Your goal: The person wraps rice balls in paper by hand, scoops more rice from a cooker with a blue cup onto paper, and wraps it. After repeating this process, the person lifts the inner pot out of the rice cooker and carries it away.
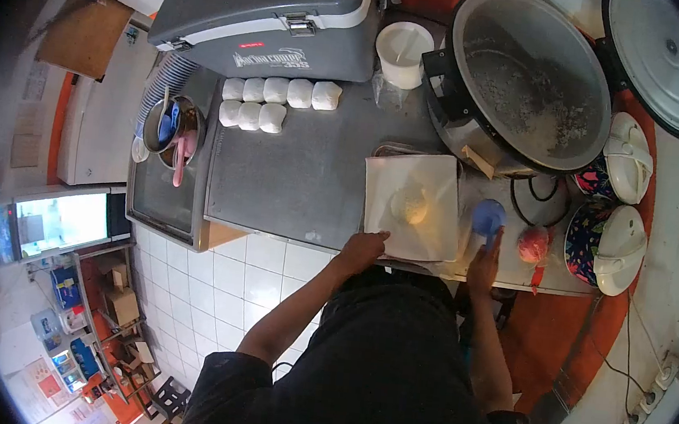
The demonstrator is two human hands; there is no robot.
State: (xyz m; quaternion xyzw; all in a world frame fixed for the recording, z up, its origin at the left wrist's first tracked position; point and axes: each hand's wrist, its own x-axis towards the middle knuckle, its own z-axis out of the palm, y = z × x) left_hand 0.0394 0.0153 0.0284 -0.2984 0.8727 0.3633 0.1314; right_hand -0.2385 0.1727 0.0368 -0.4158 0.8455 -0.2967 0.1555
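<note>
A sheet of white paper (435, 236) lies on a tray near the counter's front edge, with a round pale yellow mound (409, 205) on it that looks like rice. My left hand (364, 249) is at the sheet's lower left corner, its fingers bent against the edge; whether it pinches the paper is too small to tell. On the right, my right hand (484, 263) is closed at the near side of a blue bowl (488, 216), beside the sheet. Just right of that hand sits a round red-and-pink item (532, 244).
White wrapped packets (276, 91) stand in two rows before a grey cooler (293, 19). A large open rice pot (531, 91) stands behind the paper, beside a white tub (404, 53). Patterned lidded containers (606, 246) line the right side. Utensils fill a metal bowl (189, 120) at left.
</note>
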